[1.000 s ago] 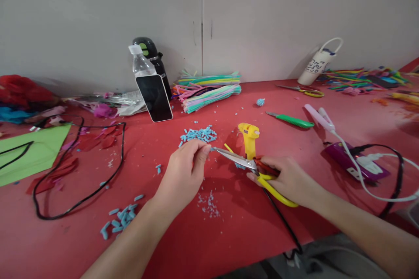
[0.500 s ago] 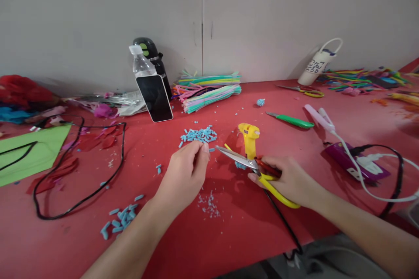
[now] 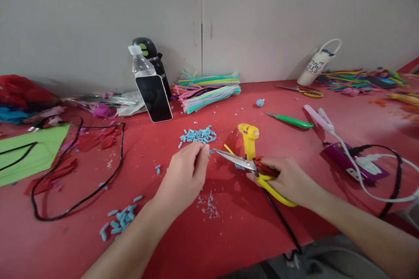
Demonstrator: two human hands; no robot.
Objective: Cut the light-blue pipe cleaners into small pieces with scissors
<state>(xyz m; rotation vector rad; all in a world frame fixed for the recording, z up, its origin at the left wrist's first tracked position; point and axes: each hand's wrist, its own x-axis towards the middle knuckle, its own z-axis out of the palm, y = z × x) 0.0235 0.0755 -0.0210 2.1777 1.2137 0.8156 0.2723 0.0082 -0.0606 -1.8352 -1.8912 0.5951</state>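
Note:
My left hand (image 3: 188, 168) is closed in a pinch. A short blue pipe cleaner piece (image 3: 212, 151) sticks out to the right of its fingertips. My right hand (image 3: 288, 178) is wrapped round the red and yellow handles of a pair of scissors (image 3: 237, 160). The blades point left and look nearly closed, their tips at the blue piece. Just behind the fingers of my left hand lies a pile of cut blue pieces (image 3: 198, 135). Fine blue clippings (image 3: 209, 205) are scattered below the scissors. More blue pieces (image 3: 122, 220) lie beside my left forearm.
A yellow glue gun (image 3: 249, 139) stands behind the scissors, its black cord running to the front edge. A green craft knife (image 3: 293, 121) and a purple power strip (image 3: 355, 163) are to the right. A phone (image 3: 154, 99) leans on a bottle; pipe cleaner bundles (image 3: 209, 93) lie at the back.
The scissors have shifted slightly left, and their tips now meet the blue piece. The blades look more closed. My left hand has hardly moved.

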